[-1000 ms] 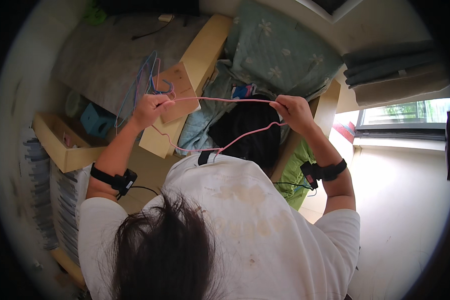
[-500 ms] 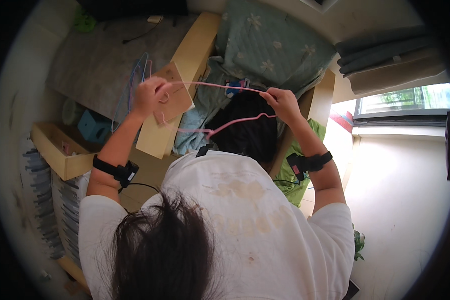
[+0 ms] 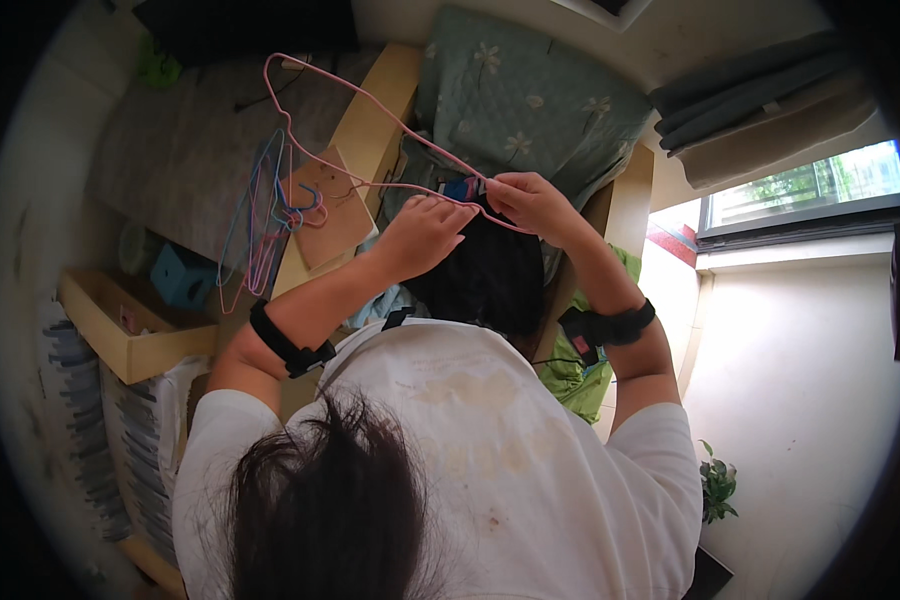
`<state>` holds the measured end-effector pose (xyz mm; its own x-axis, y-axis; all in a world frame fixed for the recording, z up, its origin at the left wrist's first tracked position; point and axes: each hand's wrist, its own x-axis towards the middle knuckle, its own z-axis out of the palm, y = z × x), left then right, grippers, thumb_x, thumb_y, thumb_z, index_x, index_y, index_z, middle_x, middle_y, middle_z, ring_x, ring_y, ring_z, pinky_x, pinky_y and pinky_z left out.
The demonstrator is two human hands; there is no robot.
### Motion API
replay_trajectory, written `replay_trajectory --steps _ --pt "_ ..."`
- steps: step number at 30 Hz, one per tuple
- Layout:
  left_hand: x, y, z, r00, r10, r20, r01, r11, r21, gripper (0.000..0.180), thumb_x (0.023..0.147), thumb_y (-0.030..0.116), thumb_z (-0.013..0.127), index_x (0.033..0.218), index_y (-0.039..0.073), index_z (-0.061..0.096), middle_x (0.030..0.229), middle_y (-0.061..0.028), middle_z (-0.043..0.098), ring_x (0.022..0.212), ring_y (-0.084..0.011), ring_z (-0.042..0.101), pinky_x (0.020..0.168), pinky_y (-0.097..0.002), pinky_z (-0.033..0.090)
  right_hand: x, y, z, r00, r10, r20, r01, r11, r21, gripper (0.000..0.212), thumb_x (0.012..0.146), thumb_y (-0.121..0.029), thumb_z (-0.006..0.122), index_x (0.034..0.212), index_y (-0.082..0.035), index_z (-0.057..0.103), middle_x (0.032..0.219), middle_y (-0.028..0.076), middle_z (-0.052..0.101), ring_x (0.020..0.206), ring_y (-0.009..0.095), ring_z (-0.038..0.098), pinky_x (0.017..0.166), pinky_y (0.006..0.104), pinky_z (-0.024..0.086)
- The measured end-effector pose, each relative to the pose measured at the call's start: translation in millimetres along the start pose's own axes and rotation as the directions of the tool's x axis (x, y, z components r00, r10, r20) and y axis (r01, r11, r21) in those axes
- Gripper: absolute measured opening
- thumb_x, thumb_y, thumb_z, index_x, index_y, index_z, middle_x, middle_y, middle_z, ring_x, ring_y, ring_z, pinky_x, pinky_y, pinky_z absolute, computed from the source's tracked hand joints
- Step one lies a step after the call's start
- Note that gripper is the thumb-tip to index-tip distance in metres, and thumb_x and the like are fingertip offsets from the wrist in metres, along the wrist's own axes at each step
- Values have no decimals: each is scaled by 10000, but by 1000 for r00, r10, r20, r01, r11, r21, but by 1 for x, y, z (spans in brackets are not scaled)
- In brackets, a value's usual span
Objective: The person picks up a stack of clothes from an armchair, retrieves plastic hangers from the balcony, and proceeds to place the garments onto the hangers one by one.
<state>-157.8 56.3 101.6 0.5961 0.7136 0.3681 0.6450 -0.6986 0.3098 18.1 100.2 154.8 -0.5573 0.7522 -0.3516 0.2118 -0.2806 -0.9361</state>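
Hands meet over a black garment [image 3: 480, 275]: left hand [image 3: 422, 235] and right hand [image 3: 535, 205] both pinched shut on a pink wire hanger [image 3: 370, 110].

A single head-worn fisheye view looks steeply down from close above the person's own head [image 3: 320, 500] and shoulders.

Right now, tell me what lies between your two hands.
In the head view, the left hand and right hand nearly meet; only the pink wire hanger and the dark garment show between them.
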Motion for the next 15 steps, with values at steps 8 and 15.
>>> replay_trajectory --steps 8,15 --pt "27 13 -19 935 86 -344 -81 996 29 273 627 173 595 859 96 474 745 -37 479 745 -193 473 677 -310 328 -17 -9 -5 973 118 200 -181 923 339 244 820 -230 396 621 -90 404 444 -81 237 337 22 181 310 185 113" --pt "16 10 -13 985 68 -161 -83 993 -87 117 659 199 567 707 111 505 574 -5 456 583 -172 495 559 -293 337 -15 18 -9 1000 11 17 -19 833 552 228 822 -230 378 632 -105 393 450 -89 229 349 15 169 313 171 111"
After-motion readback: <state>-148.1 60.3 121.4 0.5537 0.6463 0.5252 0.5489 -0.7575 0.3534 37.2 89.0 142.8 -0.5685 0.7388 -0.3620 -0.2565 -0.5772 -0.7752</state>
